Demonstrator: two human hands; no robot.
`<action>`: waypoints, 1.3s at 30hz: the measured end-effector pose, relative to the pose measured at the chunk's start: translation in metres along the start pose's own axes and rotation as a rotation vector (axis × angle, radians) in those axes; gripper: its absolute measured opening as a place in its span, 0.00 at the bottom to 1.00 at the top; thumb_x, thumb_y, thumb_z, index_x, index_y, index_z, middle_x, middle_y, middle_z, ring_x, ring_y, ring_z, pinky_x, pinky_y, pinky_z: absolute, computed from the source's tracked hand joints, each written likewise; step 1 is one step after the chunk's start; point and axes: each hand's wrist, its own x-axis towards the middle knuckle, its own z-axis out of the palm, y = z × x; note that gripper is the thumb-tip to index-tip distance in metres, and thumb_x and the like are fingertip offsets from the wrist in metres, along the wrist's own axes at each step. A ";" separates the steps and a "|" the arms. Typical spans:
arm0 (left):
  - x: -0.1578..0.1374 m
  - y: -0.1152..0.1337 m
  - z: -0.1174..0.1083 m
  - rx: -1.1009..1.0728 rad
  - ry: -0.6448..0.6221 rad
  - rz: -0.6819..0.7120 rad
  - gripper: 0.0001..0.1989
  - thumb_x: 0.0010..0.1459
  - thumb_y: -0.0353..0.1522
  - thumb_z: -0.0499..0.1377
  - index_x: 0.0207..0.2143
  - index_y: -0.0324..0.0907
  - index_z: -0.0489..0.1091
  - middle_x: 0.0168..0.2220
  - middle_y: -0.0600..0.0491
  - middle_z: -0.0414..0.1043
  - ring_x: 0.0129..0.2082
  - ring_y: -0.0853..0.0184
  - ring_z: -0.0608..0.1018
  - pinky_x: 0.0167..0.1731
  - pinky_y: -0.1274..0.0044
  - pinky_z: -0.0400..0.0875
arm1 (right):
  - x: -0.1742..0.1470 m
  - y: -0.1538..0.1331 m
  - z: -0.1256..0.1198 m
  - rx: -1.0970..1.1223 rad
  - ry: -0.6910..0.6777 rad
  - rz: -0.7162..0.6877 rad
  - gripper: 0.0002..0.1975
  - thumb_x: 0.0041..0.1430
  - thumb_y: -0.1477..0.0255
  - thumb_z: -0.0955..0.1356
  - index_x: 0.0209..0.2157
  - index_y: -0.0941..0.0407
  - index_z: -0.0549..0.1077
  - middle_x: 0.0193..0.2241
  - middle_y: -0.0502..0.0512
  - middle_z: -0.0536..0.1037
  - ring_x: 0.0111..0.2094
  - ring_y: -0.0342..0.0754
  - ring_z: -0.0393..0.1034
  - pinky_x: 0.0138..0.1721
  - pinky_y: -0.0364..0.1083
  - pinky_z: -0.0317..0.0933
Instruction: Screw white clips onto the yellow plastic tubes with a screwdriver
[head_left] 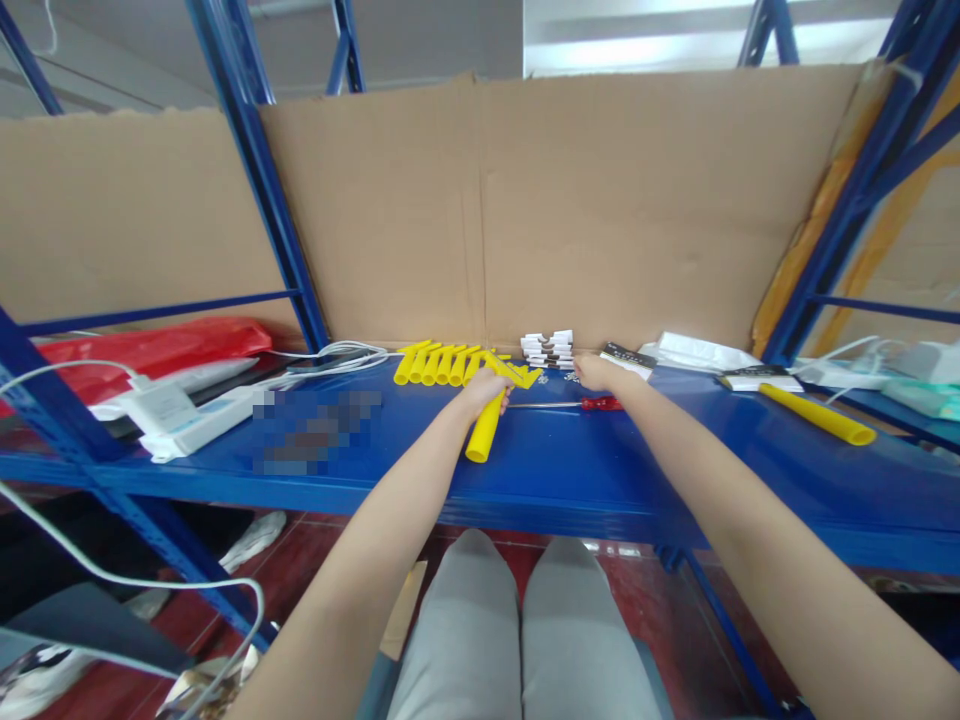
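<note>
Yellow handle (pixel 484 434), centre frame, is gripped in the left hand (pixel 486 392). Lined-up handles (pixel 430 368), left of centre, seem done; stacked white pieces (pixel 547 351) seem unused. Right hand (pixel 594 372) is beside small parts (pixel 543 379), grip unclear.

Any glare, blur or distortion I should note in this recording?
Head view: bright, washed-out area at top right; soft reflections on the blue shelf; a pixelated patch hides something at left; wide-angle stretch enlarges the near forearms; yellow tool in the left hand reads clearly, but small pieces by the right hand lack detail.
</note>
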 end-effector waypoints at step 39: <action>0.000 0.009 0.002 -0.213 -0.041 -0.093 0.07 0.53 0.21 0.55 0.25 0.39 0.63 0.14 0.59 0.59 0.11 0.77 0.61 0.13 0.83 0.54 | -0.005 0.041 0.033 0.176 0.014 0.043 0.23 0.55 0.76 0.62 0.51 0.48 0.74 0.52 0.54 0.75 0.50 0.52 0.68 0.50 0.49 0.59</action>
